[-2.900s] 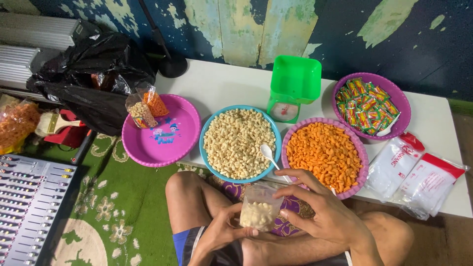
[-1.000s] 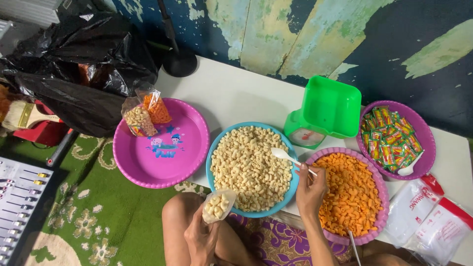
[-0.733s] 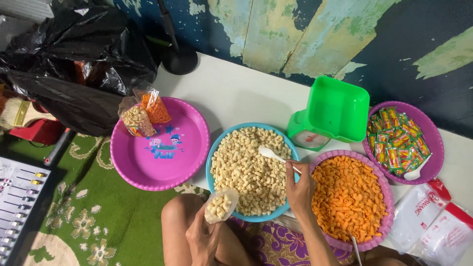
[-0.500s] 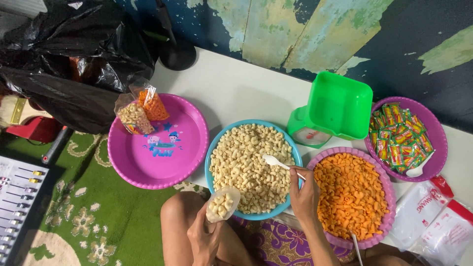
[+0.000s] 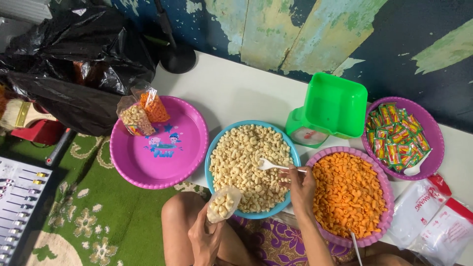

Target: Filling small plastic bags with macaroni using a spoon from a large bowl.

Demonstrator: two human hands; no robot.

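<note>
We see the right hand [image 5: 301, 184] pinching the handle of a white plastic spoon [image 5: 276, 166], whose bowl lies just past the fingertips on the pale puffed snacks in the blue bowl [image 5: 215, 148]; half a second ago the spoon sat a little higher above the heap. The left hand [image 5: 207, 239] stays closed around the neck of a small clear bag [image 5: 222, 203] partly filled with the same snacks, held just above its fingers at the bowl's near rim. Right of the spoon hand sits the purple bowl of orange snacks [image 5: 384, 187], beyond it a green scale [image 5: 330, 111]
</note>
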